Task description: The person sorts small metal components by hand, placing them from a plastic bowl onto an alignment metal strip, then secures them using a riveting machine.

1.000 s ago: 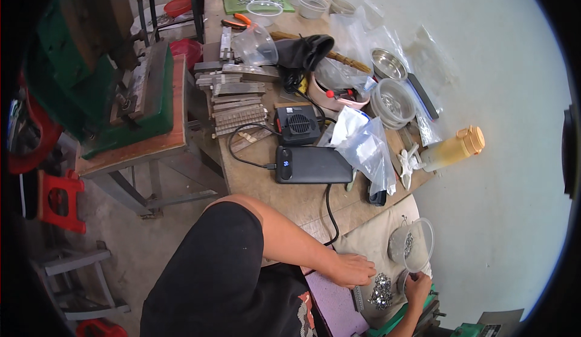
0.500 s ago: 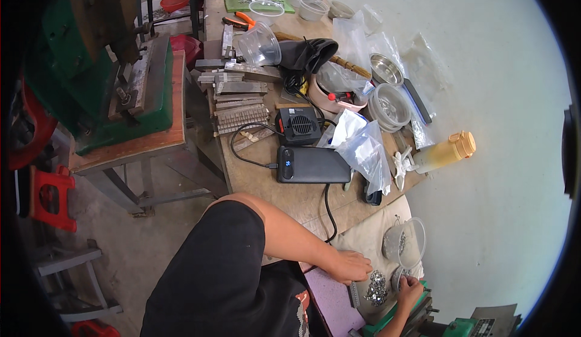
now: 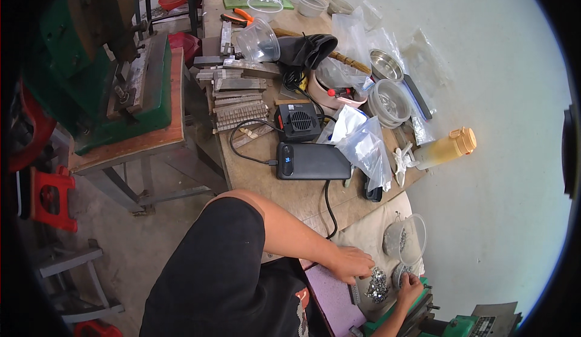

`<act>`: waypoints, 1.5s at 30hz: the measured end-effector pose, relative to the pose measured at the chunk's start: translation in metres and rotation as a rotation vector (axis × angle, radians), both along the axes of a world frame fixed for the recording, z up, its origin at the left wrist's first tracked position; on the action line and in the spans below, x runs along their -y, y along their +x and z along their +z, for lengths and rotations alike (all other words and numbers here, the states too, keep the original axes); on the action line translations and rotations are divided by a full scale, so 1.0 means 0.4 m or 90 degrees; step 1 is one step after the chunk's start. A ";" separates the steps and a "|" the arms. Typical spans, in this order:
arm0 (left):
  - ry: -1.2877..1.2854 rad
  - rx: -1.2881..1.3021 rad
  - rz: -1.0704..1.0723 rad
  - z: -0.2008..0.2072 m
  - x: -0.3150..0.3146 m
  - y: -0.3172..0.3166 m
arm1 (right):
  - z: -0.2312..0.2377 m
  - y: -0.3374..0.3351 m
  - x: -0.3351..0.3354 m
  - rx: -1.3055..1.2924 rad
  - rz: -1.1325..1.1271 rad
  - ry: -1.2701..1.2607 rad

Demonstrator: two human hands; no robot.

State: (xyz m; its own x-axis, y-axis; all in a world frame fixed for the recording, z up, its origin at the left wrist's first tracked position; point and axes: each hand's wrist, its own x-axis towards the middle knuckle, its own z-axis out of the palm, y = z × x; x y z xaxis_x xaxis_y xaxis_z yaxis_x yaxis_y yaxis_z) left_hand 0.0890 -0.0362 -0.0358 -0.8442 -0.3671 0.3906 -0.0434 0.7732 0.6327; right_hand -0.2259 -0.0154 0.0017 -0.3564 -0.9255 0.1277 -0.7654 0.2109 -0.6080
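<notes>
Our left hand (image 3: 353, 264) curls at a grey strip (image 3: 355, 294); rightward, metal pieces (image 3: 377, 285) lie heaped on cloth (image 3: 363, 238), a small container (image 3: 396, 274) and clear tub (image 3: 415, 241) hold more, and our right hand (image 3: 410, 290) bends at the container. We cannot tell whether either grips anything.

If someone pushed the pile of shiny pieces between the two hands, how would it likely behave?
The pile would probably spread rather than slide as one, since it looks like many small, loose pieces. Their bright, metallic shine suggests they may be rigid and somewhat slippery to pinch.
</notes>
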 end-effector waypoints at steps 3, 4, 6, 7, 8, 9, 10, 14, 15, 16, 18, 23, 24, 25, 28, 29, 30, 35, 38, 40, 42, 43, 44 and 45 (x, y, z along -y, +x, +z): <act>0.031 -0.055 0.012 0.011 0.000 -0.010 | -0.004 -0.009 0.002 0.013 0.000 0.002; 0.041 -0.088 0.022 0.020 -0.003 -0.013 | -0.007 -0.015 0.000 0.042 0.008 -0.013; 0.034 -0.120 0.029 0.043 -0.005 -0.029 | -0.008 -0.027 0.003 0.071 0.019 -0.025; 0.025 -0.152 0.031 0.058 -0.008 -0.040 | -0.007 -0.033 -0.001 0.094 0.018 -0.031; 0.028 -0.151 0.031 0.078 -0.010 -0.051 | -0.006 -0.039 -0.004 0.118 0.018 -0.038; 0.020 -0.169 0.019 0.102 -0.008 -0.065 | -0.005 -0.052 -0.003 0.111 0.011 -0.018; 0.012 -0.188 0.011 0.120 -0.001 -0.082 | -0.001 -0.047 -0.004 0.110 0.014 -0.013; -0.032 -0.262 0.076 0.163 0.040 -0.203 | 0.034 -0.003 0.001 0.244 -0.001 -0.034; -0.047 -0.249 0.105 0.176 0.051 -0.226 | 0.031 -0.020 0.000 0.237 -0.004 -0.048; -0.064 -0.235 0.127 0.186 0.062 -0.257 | 0.017 -0.062 -0.007 0.227 -0.001 -0.030; -0.071 -0.216 0.182 0.167 0.093 -0.324 | 0.017 -0.089 0.001 0.247 -0.009 -0.017; -0.062 -0.199 0.287 0.105 0.124 -0.430 | 0.032 -0.117 0.005 0.376 -0.055 0.019; -0.043 -0.170 0.313 0.098 0.122 -0.448 | 0.031 -0.121 0.006 0.372 -0.051 0.021; -0.026 -0.143 0.331 0.093 0.118 -0.473 | 0.028 -0.130 -0.001 0.410 -0.067 -0.003; -0.110 -0.106 0.384 0.095 0.114 -0.521 | 0.052 -0.108 0.003 0.461 -0.091 -0.008; -0.109 -0.111 0.386 0.102 0.116 -0.522 | 0.061 -0.102 0.005 0.480 -0.112 0.011; -0.142 -0.102 0.407 0.111 0.115 -0.524 | 0.050 -0.115 0.011 0.503 -0.107 0.005; -0.206 -0.081 0.446 0.132 0.119 -0.504 | 0.044 -0.151 0.024 0.539 -0.105 0.052; -0.206 -0.081 0.445 0.132 0.120 -0.495 | 0.043 -0.180 0.021 0.591 -0.114 0.057; -0.178 -0.077 0.433 0.126 0.120 -0.495 | 0.044 -0.194 0.017 0.633 -0.117 0.064; -0.131 -0.101 0.430 0.114 0.132 -0.514 | 0.047 -0.188 0.014 0.673 -0.087 0.024; -0.086 -0.121 0.421 0.114 0.134 -0.520 | 0.050 -0.184 0.010 0.672 -0.088 0.025; -0.085 -0.122 0.420 0.113 0.136 -0.525 | 0.055 -0.181 0.006 0.701 -0.067 0.024; -0.071 -0.119 0.400 0.111 0.138 -0.530 | 0.058 -0.178 0.002 0.730 -0.047 0.024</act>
